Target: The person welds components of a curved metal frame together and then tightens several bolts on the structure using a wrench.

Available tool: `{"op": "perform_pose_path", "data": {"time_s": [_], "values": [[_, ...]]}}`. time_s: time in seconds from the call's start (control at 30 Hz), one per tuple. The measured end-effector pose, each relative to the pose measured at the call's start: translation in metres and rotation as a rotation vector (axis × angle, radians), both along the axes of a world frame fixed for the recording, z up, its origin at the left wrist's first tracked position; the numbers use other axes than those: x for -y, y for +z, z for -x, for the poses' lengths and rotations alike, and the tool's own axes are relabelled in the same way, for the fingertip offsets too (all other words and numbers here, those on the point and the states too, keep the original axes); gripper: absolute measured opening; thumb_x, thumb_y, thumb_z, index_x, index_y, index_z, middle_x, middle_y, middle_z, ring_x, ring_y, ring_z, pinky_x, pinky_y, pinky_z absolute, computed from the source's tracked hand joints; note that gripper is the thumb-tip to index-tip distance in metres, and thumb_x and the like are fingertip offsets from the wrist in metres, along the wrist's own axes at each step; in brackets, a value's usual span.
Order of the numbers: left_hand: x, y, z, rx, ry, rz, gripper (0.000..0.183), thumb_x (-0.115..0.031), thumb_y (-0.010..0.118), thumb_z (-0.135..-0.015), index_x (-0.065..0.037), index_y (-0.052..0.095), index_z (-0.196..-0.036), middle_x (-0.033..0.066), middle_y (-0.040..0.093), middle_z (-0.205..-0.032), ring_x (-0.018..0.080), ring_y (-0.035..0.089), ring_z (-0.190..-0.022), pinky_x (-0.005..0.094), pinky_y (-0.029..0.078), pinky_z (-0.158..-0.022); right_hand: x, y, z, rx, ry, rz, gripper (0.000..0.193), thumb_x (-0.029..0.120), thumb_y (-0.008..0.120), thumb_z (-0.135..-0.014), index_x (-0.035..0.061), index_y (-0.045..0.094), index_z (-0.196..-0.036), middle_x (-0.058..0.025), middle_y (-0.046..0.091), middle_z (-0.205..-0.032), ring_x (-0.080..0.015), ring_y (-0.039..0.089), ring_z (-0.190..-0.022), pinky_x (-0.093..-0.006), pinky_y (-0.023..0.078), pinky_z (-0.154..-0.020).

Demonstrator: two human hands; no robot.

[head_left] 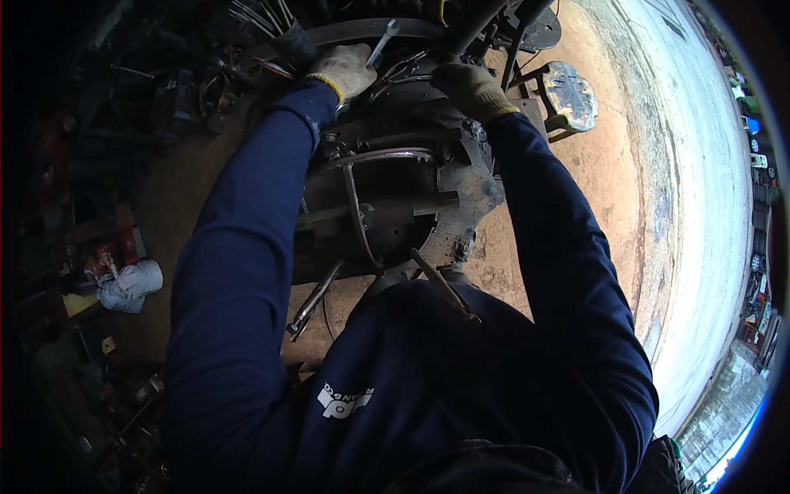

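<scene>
Both my hands wear pale knitted gloves and reach over a dark metal assembly [387, 218] of curved bars and plates. My left hand [346, 72], at its far side, is closed round an open-end wrench [383, 41]. The wrench's jaw end sticks up past the fingers, tilted to the right. Across from it, my right hand [472, 90] has its fingers curled down by a thin curved rod [407, 80]. Whatever those fingers grip is hidden in shadow under the glove.
Left of my hands stands a dark can [292, 45] of thin rods. A worn stool [569, 97] is at the right. Two bar-like handles [313, 303] [444, 284] point toward my body. Cluttered tools and a grey-white cloth bundle [132, 286] lie far left.
</scene>
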State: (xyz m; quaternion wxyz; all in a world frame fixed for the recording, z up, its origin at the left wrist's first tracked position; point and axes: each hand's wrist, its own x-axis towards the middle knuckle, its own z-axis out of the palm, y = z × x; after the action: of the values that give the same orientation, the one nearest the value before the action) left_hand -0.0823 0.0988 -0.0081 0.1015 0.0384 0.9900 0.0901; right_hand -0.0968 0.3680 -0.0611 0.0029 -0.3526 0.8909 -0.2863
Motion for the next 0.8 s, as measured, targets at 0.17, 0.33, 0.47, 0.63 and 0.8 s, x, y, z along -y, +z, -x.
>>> {"op": "perform_pose_path", "data": {"time_s": [0.17, 0.33, 0.47, 0.63, 0.8], "values": [[0.012, -0.018, -0.007, 0.01, 0.042, 0.013, 0.029, -0.025, 0.057, -0.096, -0.008, 0.062, -0.119, 0.0212, 0.068, -0.12, 0.0419, 0.063, -0.114, 0.0501, 0.051, -0.099, -0.013, 0.029, -0.018, 0.009, 0.047, -0.036, 0.024, 0.027, 0.063, -0.095, 0.0096, 0.073, -0.108, -0.012, 0.074, -0.103, -0.0323, 0.07, -0.098, -0.0409, 0.056, -0.085], [0.002, -0.007, -0.013, -0.006, 0.118, -0.155, 0.033, -0.032, 0.057, -0.1, -0.011, 0.063, -0.124, 0.0177, 0.068, -0.126, 0.0362, 0.066, -0.115, 0.0467, 0.053, -0.1, -0.023, 0.057, -0.036, 0.024, 0.091, 0.03, 0.024, 0.023, 0.068, -0.094, 0.0083, 0.074, -0.112, -0.012, 0.075, -0.105, -0.0283, 0.072, -0.099, -0.0367, 0.057, -0.085], [0.011, 0.012, -0.026, 0.219, -0.077, -0.734, 0.045, -0.013, 0.058, -0.098, -0.012, 0.05, -0.142, 0.0119, 0.065, -0.13, 0.0228, 0.064, -0.112, 0.0352, 0.053, -0.092, -0.018, 0.077, -0.04, -0.051, 0.141, 0.05, 0.025, 0.019, 0.071, -0.094, 0.0082, 0.073, -0.116, -0.0104, 0.075, -0.106, -0.0246, 0.073, -0.098, -0.0342, 0.058, -0.084], [-0.026, 0.08, -0.054, 0.14, -0.218, -0.384, 0.064, -0.019, 0.07, -0.094, -0.009, 0.043, -0.151, 0.0131, 0.062, -0.131, 0.0215, 0.058, -0.122, 0.0328, 0.048, -0.102, -0.014, 0.137, -0.038, -0.427, 0.283, 0.191, 0.018, 0.024, 0.073, -0.09, 0.0125, 0.076, -0.104, -0.0061, 0.075, -0.101, -0.026, 0.073, -0.086, -0.0371, 0.059, -0.076], [-0.01, 0.111, -0.079, -0.052, -0.242, -0.944, 0.046, -0.011, 0.068, -0.095, -0.003, 0.049, -0.135, 0.0, 0.056, -0.098, 0.0129, 0.056, -0.082, 0.0286, 0.049, -0.073, 0.01, 0.241, -0.073, -0.046, 0.145, 0.33, 0.068, 0.03, 0.077, -0.092, 0.006, 0.046, -0.148, -0.0115, 0.068, -0.123, -0.0246, 0.071, -0.097, -0.0385, 0.06, -0.074]]}}
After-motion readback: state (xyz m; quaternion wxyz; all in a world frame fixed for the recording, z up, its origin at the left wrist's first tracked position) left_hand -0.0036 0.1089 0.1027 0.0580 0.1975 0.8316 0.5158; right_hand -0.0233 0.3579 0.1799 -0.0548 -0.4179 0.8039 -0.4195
